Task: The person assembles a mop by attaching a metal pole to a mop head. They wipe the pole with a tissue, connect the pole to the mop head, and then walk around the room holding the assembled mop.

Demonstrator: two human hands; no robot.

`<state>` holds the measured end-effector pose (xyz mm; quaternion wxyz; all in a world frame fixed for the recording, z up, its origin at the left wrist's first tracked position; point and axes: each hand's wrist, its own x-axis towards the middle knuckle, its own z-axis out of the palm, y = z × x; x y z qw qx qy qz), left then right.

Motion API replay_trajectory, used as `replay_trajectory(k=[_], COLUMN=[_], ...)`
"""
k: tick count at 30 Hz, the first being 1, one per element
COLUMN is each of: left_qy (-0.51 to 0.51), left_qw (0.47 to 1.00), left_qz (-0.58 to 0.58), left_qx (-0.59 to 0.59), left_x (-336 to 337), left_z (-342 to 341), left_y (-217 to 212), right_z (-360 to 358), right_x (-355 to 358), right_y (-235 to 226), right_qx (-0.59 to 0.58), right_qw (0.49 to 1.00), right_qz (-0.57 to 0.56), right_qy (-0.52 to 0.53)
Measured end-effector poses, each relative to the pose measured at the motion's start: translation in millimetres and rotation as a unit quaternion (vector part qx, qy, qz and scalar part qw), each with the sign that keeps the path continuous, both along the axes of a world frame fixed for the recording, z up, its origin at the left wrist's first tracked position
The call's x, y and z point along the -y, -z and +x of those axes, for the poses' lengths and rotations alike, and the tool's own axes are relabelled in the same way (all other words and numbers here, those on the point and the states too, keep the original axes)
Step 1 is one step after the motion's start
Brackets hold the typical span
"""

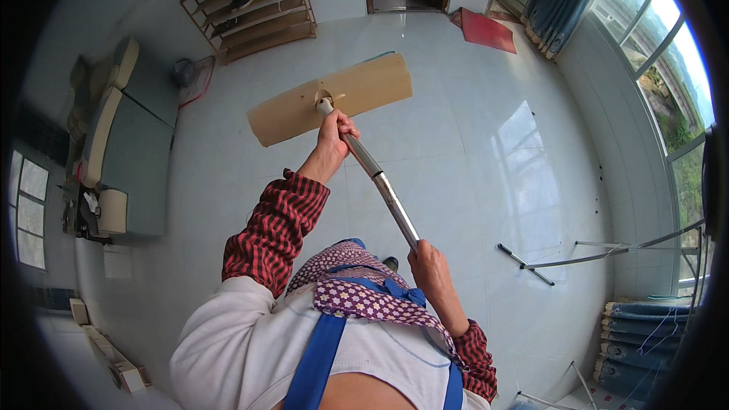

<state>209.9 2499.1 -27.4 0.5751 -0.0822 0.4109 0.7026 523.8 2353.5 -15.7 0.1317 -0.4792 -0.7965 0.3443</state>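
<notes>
Both my hands are closed round the silver metal pole of a flat mop, which slants from lower right to upper left in front of me. My left hand grips the upper part, just below the white joint. Lower down, by my waist, my right hand wraps round the near end. The mop's wide beige head is tilted at the far end of the pole, with a thin teal edge showing behind it. Whether the head touches the floor, I cannot tell. Red-and-black checked sleeves cover my forearms.
Pale glossy tiles make up the floor. A wooden shoe rack stands at the far left, near a doorway. Far right lies a red mat. A grey-green cabinet lines the left; thin metal rack legs extend in from the right.
</notes>
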Motion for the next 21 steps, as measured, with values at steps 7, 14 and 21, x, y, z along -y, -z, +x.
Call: replay_trajectory(k=[7, 14, 21], left_qy=[-0.031, -0.052, 0.024], left_qw=[0.999, 0.997, 0.996], left_qz=[0.014, 0.052, 0.044], left_qx=[-0.034, -0.023, -0.068], left_x=[-137, -333, -521], left_z=[-20, -42, -32], left_y=[37, 56, 72], right_z=[-15, -52, -68], right_x=[-148, -339, -519], right_y=[15, 27, 32], right_qx=[0.115, 0.21, 0.109], right_qw=[0.993, 0.977, 0.992], right_qz=[-0.02, -0.007, -0.061], right_qy=[-0.032, -0.021, -0.027])
